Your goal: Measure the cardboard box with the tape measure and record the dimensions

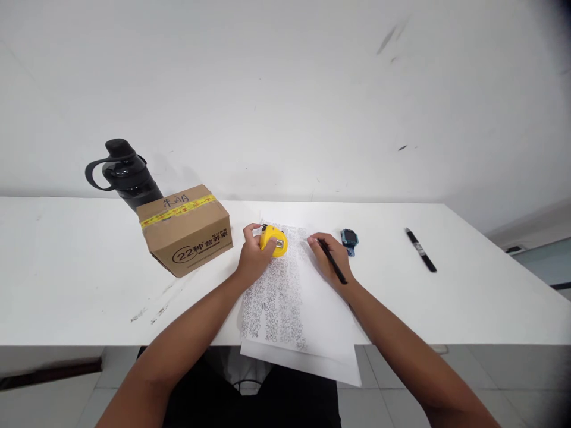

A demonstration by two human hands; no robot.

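My left hand (256, 255) is closed around a yellow tape measure (280, 235), which rests at the upper left part of a paper sheet (321, 321). Columns of small dark handwriting fill the sheet's left and middle. Between the fingers of my right hand (332, 258) is a black pen (331, 260), slanting back over the hand. Its tip is hidden or too small to make out. Just beyond the right hand lies a smartwatch (350, 238) with a blue strap, partly covered by the hand.
A cardboard box (191, 235) with yellow tape stands to the left, in front of a black bottle (129, 175) with a loop handle. Another black pen (420, 249) lies on the right of the white table (482, 297). The paper overhangs the front edge, and a wall rises behind.
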